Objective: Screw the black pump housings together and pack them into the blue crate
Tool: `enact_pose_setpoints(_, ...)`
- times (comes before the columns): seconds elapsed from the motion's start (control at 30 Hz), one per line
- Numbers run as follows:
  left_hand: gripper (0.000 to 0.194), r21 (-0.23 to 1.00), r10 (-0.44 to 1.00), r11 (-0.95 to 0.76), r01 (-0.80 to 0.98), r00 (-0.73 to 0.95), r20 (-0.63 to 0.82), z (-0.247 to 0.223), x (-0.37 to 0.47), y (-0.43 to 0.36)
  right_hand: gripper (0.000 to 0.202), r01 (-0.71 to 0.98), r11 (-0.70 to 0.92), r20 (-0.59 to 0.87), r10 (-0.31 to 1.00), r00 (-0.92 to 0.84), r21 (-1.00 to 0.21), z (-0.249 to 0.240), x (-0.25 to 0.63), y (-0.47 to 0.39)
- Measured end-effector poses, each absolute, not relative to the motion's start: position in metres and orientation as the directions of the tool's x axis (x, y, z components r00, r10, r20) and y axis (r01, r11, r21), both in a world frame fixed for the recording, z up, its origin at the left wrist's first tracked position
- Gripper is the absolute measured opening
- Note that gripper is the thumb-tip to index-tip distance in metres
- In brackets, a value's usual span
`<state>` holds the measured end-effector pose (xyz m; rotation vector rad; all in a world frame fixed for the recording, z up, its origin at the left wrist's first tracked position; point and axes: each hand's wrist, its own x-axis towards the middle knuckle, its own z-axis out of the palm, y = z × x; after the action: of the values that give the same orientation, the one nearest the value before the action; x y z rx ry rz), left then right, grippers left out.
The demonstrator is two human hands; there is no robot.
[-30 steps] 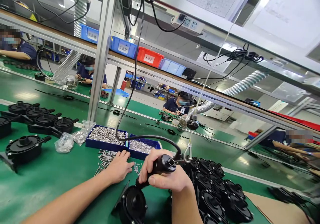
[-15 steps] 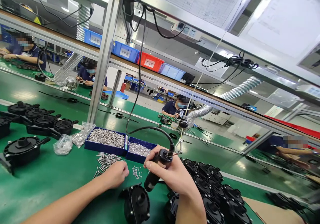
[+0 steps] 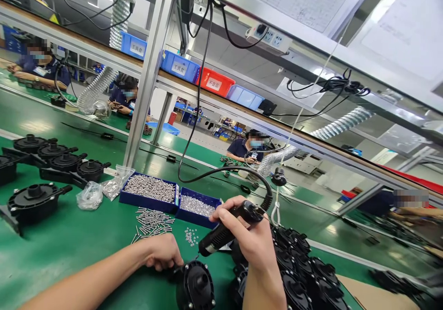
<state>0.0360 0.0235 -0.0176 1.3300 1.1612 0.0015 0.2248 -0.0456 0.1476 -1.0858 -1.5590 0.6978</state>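
My right hand [image 3: 254,236] is wrapped round a black electric screwdriver [image 3: 224,229], tilted with its tip down and to the left. The bit comes close to the upper rim of a round black pump housing [image 3: 199,282]; whether it touches a screw there is too small to tell. My left hand [image 3: 164,252] has its fingers curled at the left side of this housing, closed on its dark projecting part. Behind the left hand lies a loose pile of screws [image 3: 152,222]. Small nuts [image 3: 191,237] are scattered on the green bench beside the screwdriver.
Blue trays of screws [image 3: 149,191] and nuts [image 3: 197,207] stand behind the hands, beside plastic bags [image 3: 90,196]. More pump housings [image 3: 290,264] crowd the right; others [image 3: 34,199] sit left. A metal post [image 3: 147,74] rises behind. Co-workers sit across the bench.
My left hand has shifted from beside the screw pile to the pump housing. My right hand has swung the screwdriver to a flatter tilt, its tip now near the housing's upper edge.
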Motion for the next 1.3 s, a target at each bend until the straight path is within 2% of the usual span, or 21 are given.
enact_pose_setpoints(0.17, 0.038, 0.734, 0.572, 0.334, 0.591, 0.492, -0.656, -0.010, 0.032, 0.020, 0.032, 0.224, 0.451, 0.446, 0.892, -0.075, -0.864, 0.145, 0.232, -0.042)
enact_pose_setpoints(0.37, 0.072, 0.789, 0.535, 0.249, 0.562, 0.599, -0.596, 0.009, 0.021, 0.016, 0.034, 0.102, 0.441, 0.423, 0.892, -0.159, -0.892, 0.147, 0.229, -0.044)
enact_pose_setpoints(0.5, 0.085, 0.800, 0.505, 0.211, 0.561, 0.638, -0.581, 0.006, 0.021, 0.013, 0.036, 0.024, 0.382, 0.367, 0.903, -0.225, -0.924, 0.146, 0.224, -0.042)
enact_pose_setpoints(0.63, 0.079, 0.796, 0.623, 0.073, 0.600, 0.596, -0.506, -0.007, 0.023, 0.011, 0.037, 0.017, 0.337, 0.323, 0.915, -0.243, -0.941, 0.146, 0.220, -0.040)
enact_pose_setpoints(0.73, 0.074, 0.821, 0.657, 0.034, 0.570, 0.606, -0.448, -0.012, 0.023, 0.010, 0.037, 0.028, 0.329, 0.312, 0.917, -0.247, -0.944, 0.145, 0.218, -0.039)
enact_pose_setpoints(0.83, 0.075, 0.831, 0.639, 0.041, 0.554, 0.625, -0.449, -0.011, 0.024, 0.009, 0.037, 0.037, 0.329, 0.310, 0.917, -0.251, -0.944, 0.144, 0.218, -0.039)
enact_pose_setpoints(1.0, 0.075, 0.808, 0.576, 0.163, 0.566, 0.610, -0.544, -0.006, 0.027, 0.008, 0.037, 0.025, 0.324, 0.307, 0.915, -0.263, -0.946, 0.144, 0.218, -0.039)
enact_pose_setpoints(1.13, 0.073, 0.820, 0.618, 0.137, 0.556, 0.599, -0.510, -0.006, 0.027, 0.008, 0.035, 0.001, 0.337, 0.324, 0.907, -0.269, -0.942, 0.145, 0.218, -0.040)
enact_pose_setpoints(1.3, 0.073, 0.785, 0.557, 0.146, 0.602, 0.605, -0.568, -0.001, 0.026, 0.008, 0.035, -0.018, 0.318, 0.311, 0.910, -0.274, -0.948, 0.145, 0.216, -0.041)
